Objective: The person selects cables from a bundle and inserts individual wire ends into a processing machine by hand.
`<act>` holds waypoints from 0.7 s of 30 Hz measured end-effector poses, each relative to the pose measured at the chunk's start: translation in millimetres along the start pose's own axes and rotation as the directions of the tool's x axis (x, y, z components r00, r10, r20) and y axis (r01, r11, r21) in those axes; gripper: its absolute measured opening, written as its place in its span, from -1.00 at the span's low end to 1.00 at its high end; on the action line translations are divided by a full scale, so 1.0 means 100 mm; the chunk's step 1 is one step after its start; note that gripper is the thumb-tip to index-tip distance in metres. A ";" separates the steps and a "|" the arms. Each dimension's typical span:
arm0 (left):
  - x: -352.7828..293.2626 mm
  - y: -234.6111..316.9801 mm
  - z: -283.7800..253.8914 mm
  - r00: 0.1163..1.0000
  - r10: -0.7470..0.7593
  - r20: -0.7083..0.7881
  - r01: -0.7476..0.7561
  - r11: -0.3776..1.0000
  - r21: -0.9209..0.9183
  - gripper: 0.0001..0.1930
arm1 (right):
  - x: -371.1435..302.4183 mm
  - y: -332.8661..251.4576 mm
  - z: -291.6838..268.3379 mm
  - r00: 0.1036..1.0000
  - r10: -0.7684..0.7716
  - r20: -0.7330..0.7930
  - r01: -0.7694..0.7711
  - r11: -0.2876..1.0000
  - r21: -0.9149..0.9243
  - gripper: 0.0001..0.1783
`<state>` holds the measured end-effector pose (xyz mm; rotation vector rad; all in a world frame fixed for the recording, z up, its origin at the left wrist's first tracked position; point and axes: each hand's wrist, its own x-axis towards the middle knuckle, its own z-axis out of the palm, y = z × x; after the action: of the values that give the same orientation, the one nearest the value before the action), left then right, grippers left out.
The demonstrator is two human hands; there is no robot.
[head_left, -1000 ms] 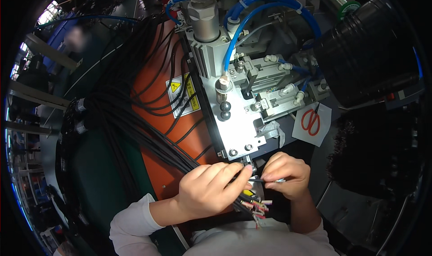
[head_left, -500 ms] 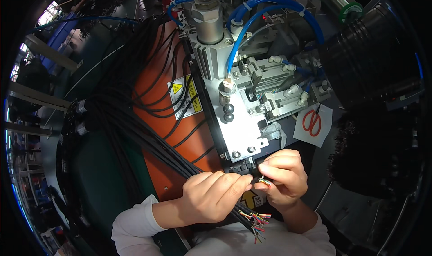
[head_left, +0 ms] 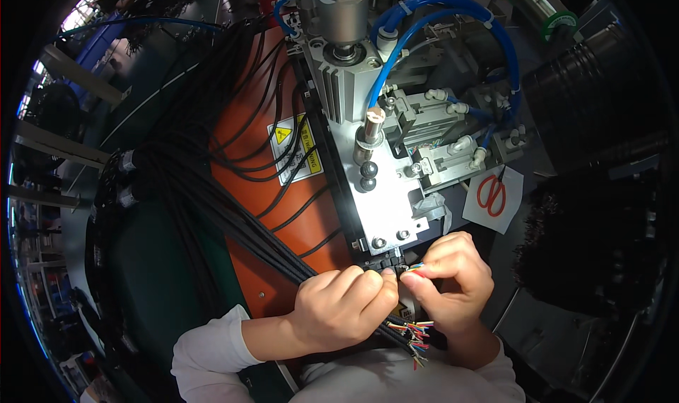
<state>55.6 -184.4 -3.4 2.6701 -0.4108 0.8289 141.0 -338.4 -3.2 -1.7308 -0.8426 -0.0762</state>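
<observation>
My left hand (head_left: 346, 304) is closed in a fist round a bundle of black braided cables (head_left: 272, 244), its thumb by the front end of the machine. Below this hand the bundle comes out with stripped, multicoloured wire ends (head_left: 416, 338). My right hand (head_left: 456, 279) pinches a few thin coloured wires (head_left: 416, 267) between thumb and fingertips, just right of the left thumb. Both hands are right in front of a small black fixture (head_left: 385, 261) under the machine's metal plate (head_left: 385, 208). Where the pinched wires begin is partly hidden by the fingers.
The pneumatic machine (head_left: 346, 84) with blue air hoses (head_left: 453, 3) stands ahead on an orange surface (head_left: 244, 212). More black cables spread out at left. Red-handled scissors (head_left: 491, 196) lie on white paper at right, near dark bundles (head_left: 587, 244). A solder spool (head_left: 544, 10) is at far right.
My right hand has turned the coloured wires, and their tips now point up and right. The machine's cylinder top has lifted, showing its rod. The view has shifted slightly.
</observation>
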 end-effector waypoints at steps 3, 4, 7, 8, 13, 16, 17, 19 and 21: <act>0.01 0.01 0.02 1.000 0.024 -0.014 -0.024 1.000 -0.015 -0.84 | 0.06 -0.05 -0.12 0.896 0.403 0.187 -0.443 0.843 0.304 -0.79; 0.00 0.01 0.02 1.000 0.024 -0.004 -0.024 1.000 -0.003 -0.82 | 0.06 -0.05 -0.11 0.884 0.427 0.191 -0.467 0.816 0.340 -0.79; -0.01 0.03 0.03 0.999 -0.016 0.031 0.015 1.000 0.012 -0.80 | -0.01 0.02 -0.03 0.995 0.092 0.028 -0.092 0.996 0.000 -0.78; 0.00 0.04 0.03 0.999 -0.016 0.031 0.016 1.000 0.015 -0.80 | -0.01 0.03 -0.01 1.000 0.016 0.009 -0.016 0.998 -0.067 -0.77; -0.02 0.01 0.08 1.000 0.027 -0.001 -0.027 0.999 0.038 -0.78 | 0.00 0.08 -0.12 0.947 0.283 0.156 -0.306 0.940 0.151 -0.81; -0.02 0.00 0.08 0.998 0.044 -0.041 -0.044 0.999 0.006 -0.79 | 0.01 0.11 -0.19 0.857 0.412 0.310 -0.502 0.804 0.318 -0.83; -0.02 0.00 0.09 0.998 0.042 -0.042 -0.042 0.999 0.007 -0.79 | 0.00 0.12 -0.19 0.823 0.436 0.364 -0.558 0.739 0.378 -0.84; -0.02 0.00 0.11 0.995 0.038 -0.093 -0.041 0.999 -0.031 -0.80 | -0.07 0.14 -0.14 0.820 0.470 0.327 -0.572 0.653 0.496 -0.83; -0.02 0.00 0.07 0.998 0.035 -0.051 -0.035 0.999 -0.004 -0.87 | -0.15 0.16 -0.02 0.811 0.504 0.297 -0.567 0.555 0.609 -0.83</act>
<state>57.4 -186.8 -9.8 2.6380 -0.4474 0.9035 139.9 -349.3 -22.3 -1.2051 -0.2797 0.6675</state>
